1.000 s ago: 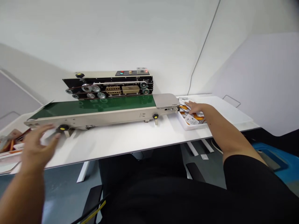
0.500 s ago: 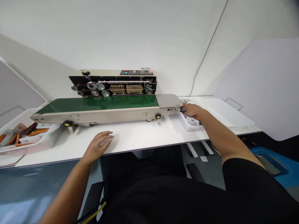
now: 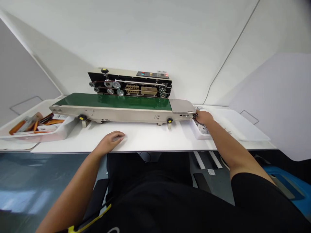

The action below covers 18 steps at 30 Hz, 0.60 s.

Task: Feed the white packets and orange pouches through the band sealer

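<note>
My right hand (image 3: 204, 117) reaches over the white bin (image 3: 203, 137) at the right end of the conveyor sealing machine (image 3: 131, 113). Its fingers are curled around something small and dark that I cannot make out, close beside the machine's grey end plate (image 3: 181, 105). Printed packets (image 3: 202, 127) lie in that bin, partly covered by the hand and wrist. My left hand (image 3: 110, 142) rests on the white table (image 3: 145, 139) near its front edge, in front of the machine. Its fingers are loosely bent, the thumb is apart from them, and nothing is held.
The green belt (image 3: 114, 101) carries nothing. Rollers and a control panel (image 3: 152, 74) sit behind it. A larger white bin (image 3: 70, 127) with orange and white packets (image 3: 50, 124) stands at the left. A translucent lid-like sheet (image 3: 245, 124) lies at the right, and a blue stool (image 3: 296, 191) stands below.
The camera view has shifted, showing more of the left bin. My right hand stays at the right bin by the machine's end. My left hand's fingers have drawn closer together on the table.
</note>
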{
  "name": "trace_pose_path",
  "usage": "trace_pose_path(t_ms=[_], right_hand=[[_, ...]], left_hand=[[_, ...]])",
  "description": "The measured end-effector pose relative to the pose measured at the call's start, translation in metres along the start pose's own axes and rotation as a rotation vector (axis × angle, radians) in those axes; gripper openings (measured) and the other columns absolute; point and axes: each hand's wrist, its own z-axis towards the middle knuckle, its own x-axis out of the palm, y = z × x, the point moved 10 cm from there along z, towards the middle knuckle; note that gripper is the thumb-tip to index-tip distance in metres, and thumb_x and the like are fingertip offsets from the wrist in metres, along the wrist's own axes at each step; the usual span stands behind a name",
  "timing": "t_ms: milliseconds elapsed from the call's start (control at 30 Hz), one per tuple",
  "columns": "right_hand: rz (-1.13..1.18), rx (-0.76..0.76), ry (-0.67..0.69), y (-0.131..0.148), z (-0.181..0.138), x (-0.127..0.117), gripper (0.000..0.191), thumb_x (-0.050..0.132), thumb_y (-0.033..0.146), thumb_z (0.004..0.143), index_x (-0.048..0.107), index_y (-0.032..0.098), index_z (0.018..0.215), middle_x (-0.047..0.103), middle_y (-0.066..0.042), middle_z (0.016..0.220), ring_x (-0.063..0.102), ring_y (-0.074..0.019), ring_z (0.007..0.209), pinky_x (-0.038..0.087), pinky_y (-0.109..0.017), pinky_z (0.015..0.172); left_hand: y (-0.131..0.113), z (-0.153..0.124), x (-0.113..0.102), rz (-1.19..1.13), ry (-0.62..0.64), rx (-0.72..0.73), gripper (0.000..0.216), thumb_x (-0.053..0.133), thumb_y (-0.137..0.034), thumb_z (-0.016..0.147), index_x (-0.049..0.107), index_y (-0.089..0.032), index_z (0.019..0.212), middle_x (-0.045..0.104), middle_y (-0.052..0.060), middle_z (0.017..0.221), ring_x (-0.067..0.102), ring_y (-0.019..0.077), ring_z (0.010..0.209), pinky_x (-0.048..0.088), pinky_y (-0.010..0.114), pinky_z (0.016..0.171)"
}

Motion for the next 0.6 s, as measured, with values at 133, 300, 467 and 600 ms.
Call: trace_pose_path(t_ms=[133,300,467,600], right_hand=[[0.081,0.025,-0.057,-0.008,-0.003,-0.009,0.049,0.05,0.042,0.094,0.061,0.022,0.137,0.071,-0.018,0.116,0.067,-0.0342,0.105,0.05,-0.043,0.089],[0.284,0.136,-0.182,-0.039,-0.01,-0.021,0.048,0.047,0.048,0.097,0.065,0.022,0.133,0.072,-0.016,0.119,0.066,-0.0333,0.109,0.049,-0.042,0.094],[0.645,0.394,-0.339,-0.081,-0.025,-0.022,0.044,0.058,0.047,0.091,0.072,0.013,0.116,0.073,-0.02,0.115,0.069,-0.0337,0.104,0.054,-0.039,0.087],[0.889,0.455,-0.453,-0.093,-0.032,-0.021,0.045,0.065,0.048,0.086,0.072,0.012,0.113,0.074,-0.018,0.114,0.07,-0.0318,0.101,0.056,-0.039,0.085]], left_hand=[[-0.002,-0.003,-0.007,-0.042,-0.022,-0.09,0.053,0.054,-0.069,0.09,0.073,-0.022,0.105,0.075,0.009,0.114,0.067,0.0278,0.109,0.051,0.039,0.102],[-0.007,-0.006,-0.011,-0.068,-0.032,-0.112,0.056,0.055,-0.073,0.087,0.074,-0.023,0.101,0.076,0.008,0.111,0.069,0.0281,0.107,0.052,0.038,0.1],[-0.001,-0.006,-0.01,-0.09,-0.035,-0.127,0.055,0.055,-0.073,0.087,0.074,-0.023,0.101,0.076,0.008,0.111,0.068,0.0281,0.108,0.052,0.038,0.1],[0.002,-0.005,-0.008,-0.089,-0.028,-0.131,0.05,0.057,-0.068,0.088,0.074,-0.023,0.102,0.076,0.008,0.111,0.068,0.0277,0.108,0.051,0.038,0.1]])
